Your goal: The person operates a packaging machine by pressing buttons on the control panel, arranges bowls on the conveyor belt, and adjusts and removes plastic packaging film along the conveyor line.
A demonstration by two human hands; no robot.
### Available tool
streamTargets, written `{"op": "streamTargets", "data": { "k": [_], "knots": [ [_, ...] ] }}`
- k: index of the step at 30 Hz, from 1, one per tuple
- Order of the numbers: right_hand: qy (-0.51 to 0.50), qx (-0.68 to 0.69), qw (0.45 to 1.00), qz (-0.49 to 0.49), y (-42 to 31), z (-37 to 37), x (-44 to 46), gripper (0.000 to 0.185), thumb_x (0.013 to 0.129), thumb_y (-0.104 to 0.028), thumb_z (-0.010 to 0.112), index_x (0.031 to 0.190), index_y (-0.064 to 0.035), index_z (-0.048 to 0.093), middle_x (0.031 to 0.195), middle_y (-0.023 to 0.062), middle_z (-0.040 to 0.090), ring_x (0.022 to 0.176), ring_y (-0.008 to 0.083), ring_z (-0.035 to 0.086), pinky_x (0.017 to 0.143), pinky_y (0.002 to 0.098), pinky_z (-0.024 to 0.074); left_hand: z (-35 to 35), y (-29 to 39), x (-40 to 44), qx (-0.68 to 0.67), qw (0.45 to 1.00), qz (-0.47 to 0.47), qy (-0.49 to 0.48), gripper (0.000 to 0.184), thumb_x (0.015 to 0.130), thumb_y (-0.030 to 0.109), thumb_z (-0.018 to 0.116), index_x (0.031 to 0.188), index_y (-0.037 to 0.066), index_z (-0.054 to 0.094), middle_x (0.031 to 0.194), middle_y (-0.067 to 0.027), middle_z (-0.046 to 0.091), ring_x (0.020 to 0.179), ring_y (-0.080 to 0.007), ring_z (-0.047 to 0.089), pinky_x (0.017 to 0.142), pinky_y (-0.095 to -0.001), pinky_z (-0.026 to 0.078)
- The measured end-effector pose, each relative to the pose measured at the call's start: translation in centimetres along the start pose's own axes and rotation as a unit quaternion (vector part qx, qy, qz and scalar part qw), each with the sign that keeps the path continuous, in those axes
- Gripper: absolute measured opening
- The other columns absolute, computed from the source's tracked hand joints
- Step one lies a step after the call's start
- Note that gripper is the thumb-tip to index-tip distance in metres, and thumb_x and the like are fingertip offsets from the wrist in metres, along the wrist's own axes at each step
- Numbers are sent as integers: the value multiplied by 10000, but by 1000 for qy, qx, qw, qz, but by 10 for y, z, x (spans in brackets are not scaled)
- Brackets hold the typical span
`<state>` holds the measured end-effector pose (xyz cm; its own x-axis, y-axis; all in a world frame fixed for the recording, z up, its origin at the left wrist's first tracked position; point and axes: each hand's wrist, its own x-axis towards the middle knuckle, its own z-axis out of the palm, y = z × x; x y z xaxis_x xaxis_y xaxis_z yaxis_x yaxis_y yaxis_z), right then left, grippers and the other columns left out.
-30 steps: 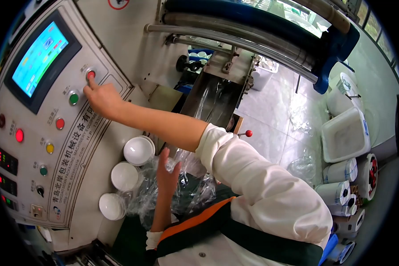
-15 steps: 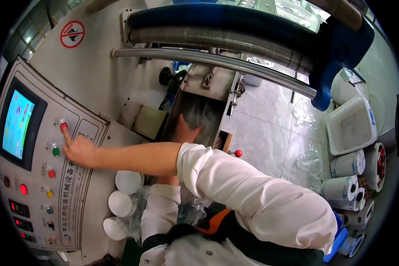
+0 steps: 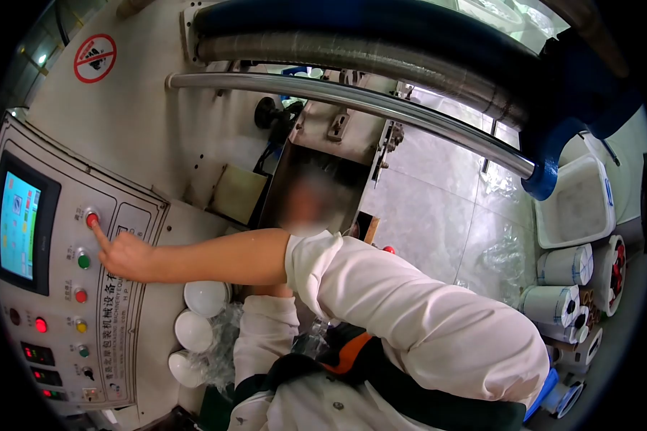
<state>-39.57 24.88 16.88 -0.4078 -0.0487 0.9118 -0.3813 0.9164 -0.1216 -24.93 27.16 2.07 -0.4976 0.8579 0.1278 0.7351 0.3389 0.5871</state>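
Note:
My right hand reaches across to the left, its index finger stretched to the red button on the control panel. The fingertip touches or nearly touches the button; the other fingers look bent, and nothing is held. A green button sits just below. Under the right forearm, my left hand is inside a dark open metal trough of the machine. It is smeared by blur, so its fingers and anything in them cannot be made out.
A steel bar and blue-ended roller cross above the trough. White round containers and clear film lie below the panel. A lit screen is at left. On the right are a white bin and film rolls.
The view has shifted slightly, with the panel appearing lower. My left hand, clearer with thumb and finger spread before, is now blurred in the trough. My right finger stays at the red button.

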Motion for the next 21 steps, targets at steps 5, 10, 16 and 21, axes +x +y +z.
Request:
{"op": "streamTargets", "data": {
  "k": [5, 10, 16, 21],
  "knots": [
    [10, -36, 999, -4, -3, -2, -1, 143, 599, -109, 486, 538, 19, 465, 985, 415, 348, 381, 168, 458, 343, 266, 348, -1, -3, -10, 15, 1000, 13, 15, 510, 673, 261, 547, 1065, 0, 352, 1002, -193, 445, 900, -303, 457, 749, -363, 371],
    [8, -34, 999, -14, 0, -5, -1, 147, 596, -111, 490, 542, 24, 465, 988, 416, 344, 384, 168, 458, 340, 269, 345, -1, -3, -14, 25, 999, 26, 25, 461, 690, 250, 525, 1044, -1, 371, 986, -189, 455, 886, -300, 465, 733, -367, 376],
    [-19, -27, 999, 5, -5, -2, 0, 138, 578, -114, 500, 565, 22, 478, 991, 418, 340, 411, 178, 478, 355, 273, 357, -2, -6, -22, 49, 997, 39, 43, 404, 710, 237, 499, 1019, -2, 395, 966, -184, 467, 869, -297, 473, 715, -372, 381],
    [-54, 16, 998, 24, -5, -5, 1, 118, 609, -90, 485, 629, 25, 467, 1026, 395, 330, 417, 229, 506, 412, 313, 422, 8, -11, -14, 80, 992, 64, 73, 361, 726, 226, 477, 999, -2, 415, 950, -179, 476, 854, -295, 480, 700, -377, 386]
  ]
}}
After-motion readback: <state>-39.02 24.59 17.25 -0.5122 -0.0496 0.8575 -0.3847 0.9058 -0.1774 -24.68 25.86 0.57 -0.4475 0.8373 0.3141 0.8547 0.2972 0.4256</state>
